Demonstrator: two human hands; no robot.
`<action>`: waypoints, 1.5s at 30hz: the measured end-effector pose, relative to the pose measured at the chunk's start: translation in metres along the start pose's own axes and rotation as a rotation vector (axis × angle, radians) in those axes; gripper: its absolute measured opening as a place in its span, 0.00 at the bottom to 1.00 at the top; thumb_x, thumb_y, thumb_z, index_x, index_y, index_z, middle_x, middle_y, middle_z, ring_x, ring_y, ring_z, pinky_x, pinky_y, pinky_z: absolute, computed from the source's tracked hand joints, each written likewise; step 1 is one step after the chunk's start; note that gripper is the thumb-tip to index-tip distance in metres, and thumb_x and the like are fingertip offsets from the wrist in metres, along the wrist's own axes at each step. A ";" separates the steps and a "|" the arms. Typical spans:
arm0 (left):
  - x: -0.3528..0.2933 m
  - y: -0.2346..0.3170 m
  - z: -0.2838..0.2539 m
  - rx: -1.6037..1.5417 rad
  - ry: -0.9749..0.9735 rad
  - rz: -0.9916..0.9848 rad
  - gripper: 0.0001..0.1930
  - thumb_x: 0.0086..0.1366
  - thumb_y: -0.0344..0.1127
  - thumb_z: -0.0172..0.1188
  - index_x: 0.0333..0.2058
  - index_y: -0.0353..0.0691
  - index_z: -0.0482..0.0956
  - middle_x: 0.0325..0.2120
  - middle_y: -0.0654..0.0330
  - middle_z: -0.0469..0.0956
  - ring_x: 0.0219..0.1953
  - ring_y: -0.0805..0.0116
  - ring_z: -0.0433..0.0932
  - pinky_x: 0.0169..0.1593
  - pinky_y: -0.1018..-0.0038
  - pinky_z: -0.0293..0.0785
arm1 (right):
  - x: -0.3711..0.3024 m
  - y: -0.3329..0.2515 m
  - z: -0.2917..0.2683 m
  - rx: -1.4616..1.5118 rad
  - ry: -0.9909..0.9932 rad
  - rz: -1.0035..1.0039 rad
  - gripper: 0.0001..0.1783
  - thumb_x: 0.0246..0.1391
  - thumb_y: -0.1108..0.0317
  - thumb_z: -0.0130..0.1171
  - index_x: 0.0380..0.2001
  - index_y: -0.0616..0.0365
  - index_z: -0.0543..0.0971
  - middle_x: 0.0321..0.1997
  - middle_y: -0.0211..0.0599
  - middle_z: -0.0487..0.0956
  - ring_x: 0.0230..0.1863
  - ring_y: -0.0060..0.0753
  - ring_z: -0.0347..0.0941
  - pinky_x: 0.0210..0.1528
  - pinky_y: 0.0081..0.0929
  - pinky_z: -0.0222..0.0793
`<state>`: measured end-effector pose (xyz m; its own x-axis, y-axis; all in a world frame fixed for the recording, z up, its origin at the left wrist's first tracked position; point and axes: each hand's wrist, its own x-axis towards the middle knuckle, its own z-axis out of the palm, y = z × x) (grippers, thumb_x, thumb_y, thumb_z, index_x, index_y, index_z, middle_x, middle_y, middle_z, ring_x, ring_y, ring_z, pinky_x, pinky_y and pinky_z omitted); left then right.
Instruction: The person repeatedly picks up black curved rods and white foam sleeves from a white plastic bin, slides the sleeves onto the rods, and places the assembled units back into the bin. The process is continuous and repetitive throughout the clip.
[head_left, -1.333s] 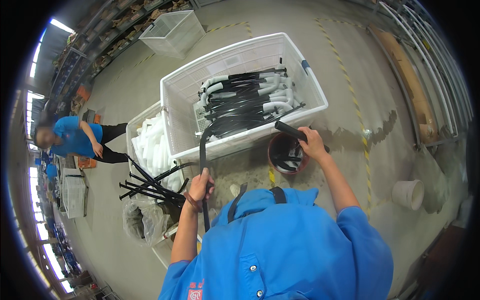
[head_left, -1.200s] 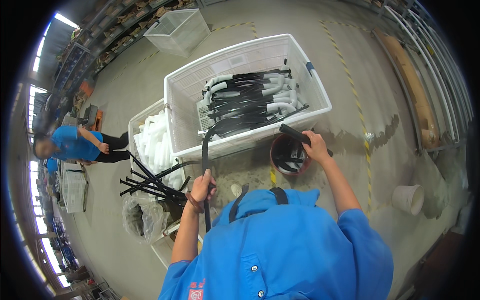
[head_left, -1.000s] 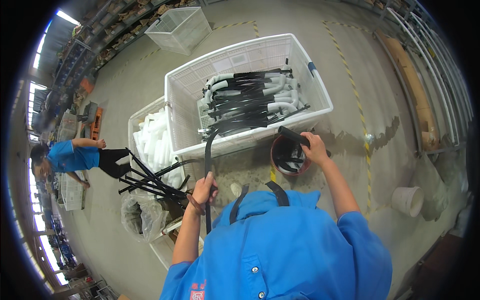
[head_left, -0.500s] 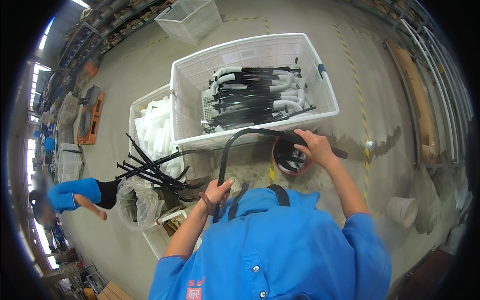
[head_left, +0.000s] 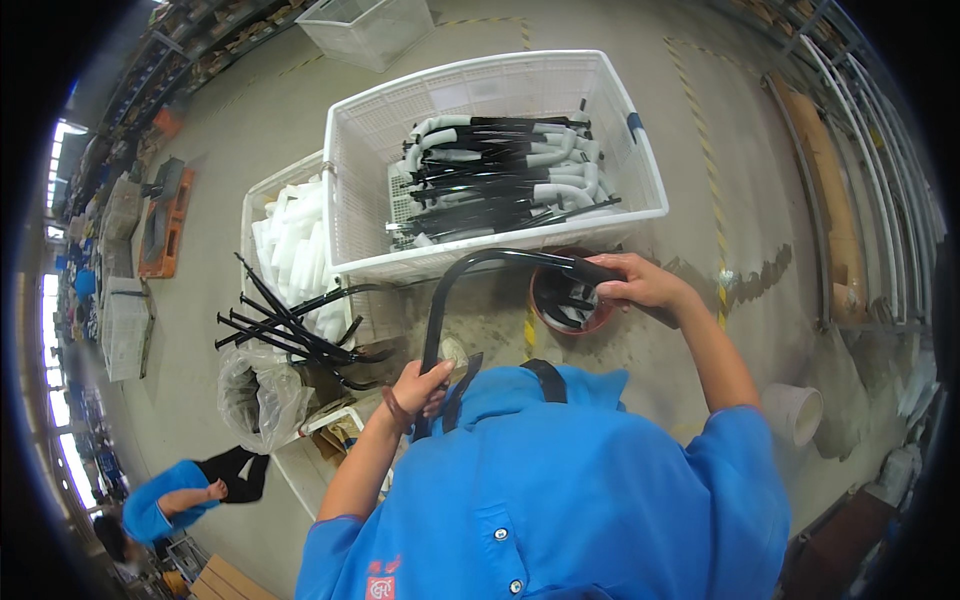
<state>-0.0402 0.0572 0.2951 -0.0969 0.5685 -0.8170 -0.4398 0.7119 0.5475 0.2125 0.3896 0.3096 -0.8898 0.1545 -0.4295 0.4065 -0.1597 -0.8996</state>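
Across my front runs a black bent tube [head_left: 436,312], curved like a cane, held by both hands. My left hand [head_left: 421,388] is wrapped round its lower left leg. My right hand [head_left: 640,281] grips the thicker, sleeve-like right end, fingers over the top. Beyond the tube stands a big white crate [head_left: 495,236] with several black tubes [head_left: 480,180], partly covered in white foam sleeves [head_left: 560,195]. Under my right hand is a reddish bucket [head_left: 575,326] with black pieces inside. More bare black tubes [head_left: 285,322] lie crossed to the left of my left hand.
A white bin of foam sleeves [head_left: 290,245] adjoins the crate's left side. A clear plastic bag [head_left: 262,400] stands near my left forearm. A co-worker in blue [head_left: 170,500] is at the lower left. A white bucket [head_left: 795,414] stands at right; cardboard [head_left: 830,200] leans beyond it.
My right hand has closed further over the tube's thicker end. The tube stays in both hands. The co-worker has moved toward the lower left, and the view has shifted slightly.
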 end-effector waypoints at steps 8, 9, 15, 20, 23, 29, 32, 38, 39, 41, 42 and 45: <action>-0.007 -0.010 0.011 0.042 0.164 0.144 0.18 0.68 0.45 0.58 0.22 0.43 0.68 0.10 0.70 0.60 0.09 0.79 0.57 0.14 0.77 0.51 | 0.005 -0.006 -0.004 0.361 -0.357 -0.023 0.26 0.63 0.53 0.54 0.56 0.61 0.69 0.19 0.28 0.70 0.12 0.14 0.59 0.15 0.15 0.57; -0.008 -0.012 0.012 0.038 0.177 0.171 0.18 0.68 0.44 0.58 0.22 0.43 0.68 0.10 0.70 0.61 0.10 0.79 0.58 0.14 0.77 0.51 | 0.006 -0.005 -0.006 0.411 -0.371 0.017 0.29 0.62 0.51 0.55 0.57 0.62 0.68 0.19 0.28 0.69 0.11 0.14 0.59 0.13 0.16 0.57; -0.003 -0.026 0.014 0.101 0.267 0.303 0.17 0.67 0.41 0.60 0.22 0.42 0.69 0.12 0.70 0.64 0.11 0.81 0.62 0.13 0.78 0.54 | 0.016 0.013 -0.016 0.630 -0.532 0.063 0.34 0.64 0.47 0.52 0.60 0.65 0.66 0.15 0.29 0.67 0.09 0.15 0.59 0.09 0.16 0.58; -0.005 -0.032 0.013 0.090 0.276 0.283 0.17 0.67 0.42 0.60 0.22 0.41 0.70 0.13 0.70 0.65 0.12 0.81 0.62 0.14 0.78 0.55 | 0.022 0.016 -0.012 0.722 -0.596 0.171 0.34 0.66 0.44 0.44 0.59 0.67 0.68 0.14 0.30 0.68 0.09 0.16 0.62 0.10 0.16 0.59; -0.010 -0.031 0.012 0.104 0.281 0.283 0.17 0.67 0.42 0.60 0.22 0.41 0.70 0.13 0.70 0.66 0.12 0.80 0.63 0.14 0.78 0.55 | 0.020 -0.005 -0.003 0.308 -0.351 0.121 0.32 0.64 0.44 0.49 0.55 0.64 0.72 0.16 0.30 0.69 0.10 0.18 0.63 0.13 0.20 0.62; -0.012 -0.033 0.018 0.086 0.307 0.315 0.17 0.67 0.42 0.61 0.22 0.42 0.71 0.13 0.69 0.66 0.12 0.80 0.63 0.14 0.78 0.55 | 0.009 -0.039 0.036 -0.658 0.186 -0.232 0.20 0.55 0.58 0.63 0.46 0.58 0.75 0.24 0.39 0.79 0.21 0.36 0.77 0.25 0.31 0.72; -0.013 -0.033 0.020 0.104 0.284 0.354 0.16 0.66 0.41 0.61 0.23 0.41 0.71 0.13 0.69 0.66 0.12 0.80 0.63 0.15 0.77 0.56 | 0.008 -0.034 0.052 -1.097 0.396 -0.156 0.20 0.53 0.57 0.64 0.42 0.58 0.74 0.30 0.44 0.81 0.27 0.46 0.79 0.29 0.39 0.74; -0.014 -0.030 0.044 0.397 0.165 0.460 0.16 0.64 0.43 0.64 0.26 0.37 0.76 0.14 0.66 0.70 0.20 0.79 0.69 0.23 0.72 0.64 | 0.010 -0.048 0.044 -0.822 0.506 -0.375 0.14 0.52 0.68 0.64 0.41 0.57 0.74 0.31 0.46 0.79 0.33 0.50 0.78 0.33 0.38 0.72; -0.014 -0.033 0.052 0.559 0.098 0.558 0.15 0.63 0.44 0.65 0.30 0.36 0.78 0.15 0.60 0.72 0.21 0.75 0.70 0.25 0.68 0.66 | 0.005 -0.056 0.038 -0.608 0.447 -0.309 0.15 0.52 0.68 0.64 0.42 0.57 0.74 0.31 0.47 0.79 0.33 0.51 0.78 0.34 0.38 0.71; -0.013 -0.039 0.056 0.742 0.063 0.539 0.15 0.62 0.44 0.66 0.32 0.36 0.78 0.16 0.55 0.71 0.20 0.72 0.68 0.26 0.68 0.65 | -0.003 -0.073 0.026 -0.798 0.385 -0.387 0.15 0.52 0.68 0.64 0.43 0.57 0.74 0.31 0.49 0.79 0.33 0.52 0.77 0.34 0.37 0.71; -0.012 -0.041 0.054 0.692 0.113 0.584 0.15 0.62 0.44 0.66 0.32 0.36 0.77 0.17 0.55 0.71 0.20 0.71 0.68 0.26 0.68 0.64 | -0.008 -0.079 0.018 -0.889 0.333 -0.426 0.15 0.52 0.68 0.64 0.43 0.57 0.74 0.31 0.49 0.79 0.33 0.52 0.77 0.34 0.37 0.71; -0.008 -0.044 0.042 0.388 0.191 0.584 0.16 0.63 0.43 0.65 0.29 0.33 0.76 0.17 0.61 0.70 0.22 0.75 0.67 0.26 0.70 0.65 | -0.020 -0.084 -0.009 -1.089 0.609 -0.146 0.20 0.53 0.65 0.63 0.49 0.55 0.73 0.37 0.49 0.80 0.38 0.55 0.78 0.39 0.41 0.72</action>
<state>0.0178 0.0387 0.2850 -0.3894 0.8436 -0.3698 0.0760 0.4296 0.8998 0.1980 0.4086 0.3927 -0.8187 0.5736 -0.0265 0.5308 0.7384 -0.4160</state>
